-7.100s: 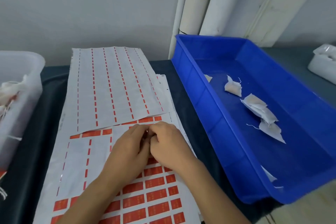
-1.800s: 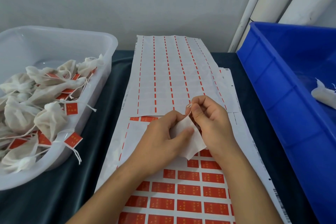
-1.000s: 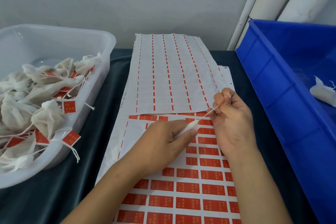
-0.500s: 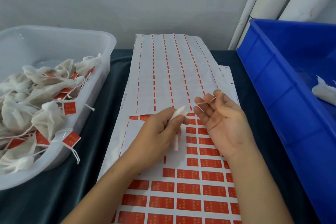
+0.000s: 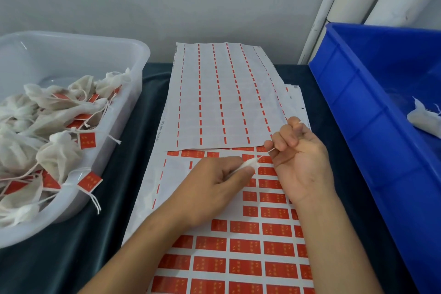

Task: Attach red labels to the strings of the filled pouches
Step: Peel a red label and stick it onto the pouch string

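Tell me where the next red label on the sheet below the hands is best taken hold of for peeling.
Probably a corner of a red rectangular sticker label at the edge of the peeled-off gap, pinched from that bare side: the white backing sheet is exposed there, so a fingertip can get under the flat edge. Both the left hand and right hand are busy with the small white pouch and its thin white string.

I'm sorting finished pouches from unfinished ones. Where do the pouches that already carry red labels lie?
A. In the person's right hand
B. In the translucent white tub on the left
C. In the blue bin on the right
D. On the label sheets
B: the labelled pouches are heaped in the translucent white tub on the left.
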Demonstrator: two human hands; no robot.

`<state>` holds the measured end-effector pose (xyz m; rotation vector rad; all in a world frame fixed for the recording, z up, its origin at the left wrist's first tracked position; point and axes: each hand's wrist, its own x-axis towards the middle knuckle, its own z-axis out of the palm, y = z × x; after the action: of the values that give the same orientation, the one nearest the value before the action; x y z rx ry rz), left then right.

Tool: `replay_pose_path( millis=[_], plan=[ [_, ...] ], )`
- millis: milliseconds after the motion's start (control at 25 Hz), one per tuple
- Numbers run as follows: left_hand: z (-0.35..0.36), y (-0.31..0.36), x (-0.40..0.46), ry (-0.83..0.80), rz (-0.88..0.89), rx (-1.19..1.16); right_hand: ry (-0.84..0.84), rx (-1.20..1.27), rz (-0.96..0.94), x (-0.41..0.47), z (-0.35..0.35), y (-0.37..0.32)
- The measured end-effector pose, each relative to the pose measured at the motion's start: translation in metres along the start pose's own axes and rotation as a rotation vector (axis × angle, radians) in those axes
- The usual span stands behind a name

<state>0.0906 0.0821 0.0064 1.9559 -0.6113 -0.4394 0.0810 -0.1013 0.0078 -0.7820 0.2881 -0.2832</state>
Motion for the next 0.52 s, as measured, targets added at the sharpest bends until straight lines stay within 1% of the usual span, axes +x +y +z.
replay_pose_path(
  millis=[120, 160, 240, 280, 400, 440, 480, 520],
  plan=[
    [-0.001, 0.000, -0.002, -0.007, 0.032, 0.004, -0.010, -0.071, -0.008, 0.000, -0.001, -0.001],
    [-0.002, 0.001, -0.003, -0.009, 0.035, -0.013, 0.018, -0.160, -0.017, -0.001, -0.001, 0.000],
    [-0.002, 0.002, -0.005, -0.015, 0.032, -0.053, 0.108, -0.421, -0.062, -0.001, -0.001, 0.002],
    [-0.002, 0.002, -0.005, -0.017, 0.024, -0.072, 0.150, -0.520, -0.102, -0.002, -0.001, 0.003],
    [-0.001, 0.003, -0.005, -0.027, -0.008, -0.133, 0.207, -0.625, -0.293, -0.005, 0.001, 0.003],
    [-0.001, 0.003, -0.005, -0.029, -0.011, -0.144, 0.193, -0.655, -0.356, -0.007, 0.002, 0.001],
    [-0.001, 0.002, -0.005, -0.028, -0.012, -0.152, 0.143, -0.667, -0.387, -0.009, 0.002, 0.000],
    [-0.001, 0.002, -0.004, -0.024, -0.010, -0.155, 0.047, -0.667, -0.384, -0.011, 0.003, 0.000]
  ],
)
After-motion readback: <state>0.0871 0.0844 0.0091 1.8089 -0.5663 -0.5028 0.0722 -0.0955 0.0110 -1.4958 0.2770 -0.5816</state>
